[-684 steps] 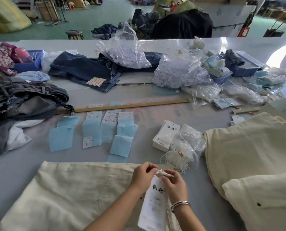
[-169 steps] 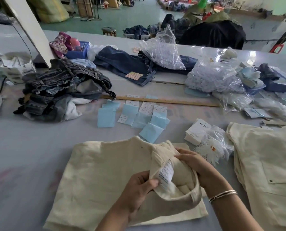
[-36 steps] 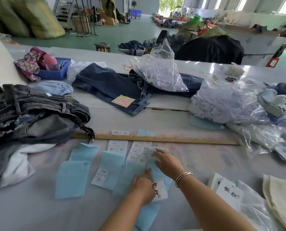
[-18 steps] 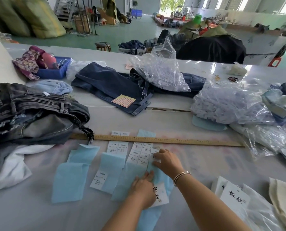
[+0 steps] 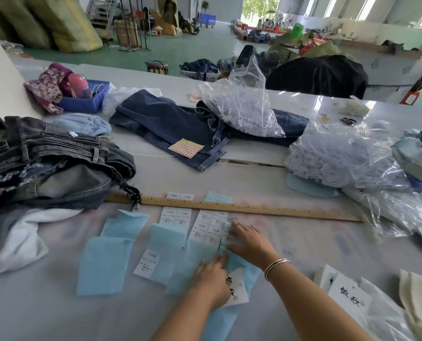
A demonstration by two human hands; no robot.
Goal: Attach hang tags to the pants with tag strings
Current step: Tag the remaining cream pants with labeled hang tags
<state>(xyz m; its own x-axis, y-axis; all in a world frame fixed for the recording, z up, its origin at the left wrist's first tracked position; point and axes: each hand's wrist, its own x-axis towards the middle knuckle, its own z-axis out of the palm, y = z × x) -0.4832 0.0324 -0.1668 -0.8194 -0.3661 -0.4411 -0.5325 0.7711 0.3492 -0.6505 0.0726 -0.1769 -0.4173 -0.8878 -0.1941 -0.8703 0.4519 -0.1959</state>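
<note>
Reaching across the counter (image 5: 303,244) to the printed size labels (image 5: 206,228), both hands are lying on paper.

Right hand (image 5: 250,242) is resting on the label sheet just below the wooden ruler (image 5: 254,208), fingers extended and lightly spread, pinching nothing visible. Left hand (image 5: 211,281) is pressing flat on blue tissue sheets (image 5: 106,259), partly covering a white hang tag (image 5: 237,289) with black characters. More hang tags (image 5: 348,296) are lying at lower right, beside cream pants (image 5: 420,299) at the frame edge. Dark jeans (image 5: 57,166) are piling at left.
</note>
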